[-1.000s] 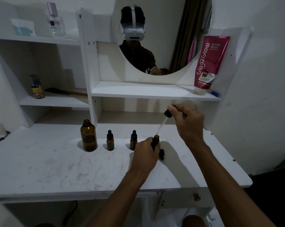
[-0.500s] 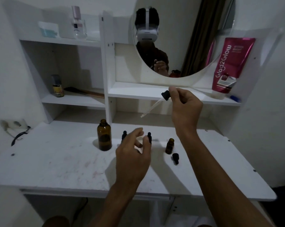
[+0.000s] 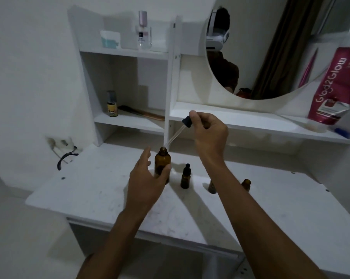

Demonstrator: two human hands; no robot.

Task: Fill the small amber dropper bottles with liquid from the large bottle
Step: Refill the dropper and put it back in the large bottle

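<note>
The large amber bottle (image 3: 162, 162) stands uncapped on the white table (image 3: 101, 190). My left hand (image 3: 145, 183) curls around it: the thumb rests on its front, and the fingers are spread just left of it. My right hand (image 3: 209, 133) pinches the black cap of a dropper (image 3: 186, 122). Its glass pipette slants down-left, with the tip right above the big bottle's mouth. To the right stand a capped small amber bottle (image 3: 185, 178), a second one (image 3: 211, 187) mostly hidden behind my right forearm, and an uncapped one (image 3: 246, 184).
Shelves and a round mirror (image 3: 270, 47) rise behind the table. A pink tube (image 3: 330, 87) leans at the right. A small spray can (image 3: 112, 104) and a brush (image 3: 144, 113) lie on the left shelf. A wall socket with a cable (image 3: 66, 156) sits at the left.
My left hand let go of the uncapped small bottle and moved left to the large bottle. My right hand carried the dropper from that small bottle to above the large bottle's mouth.
</note>
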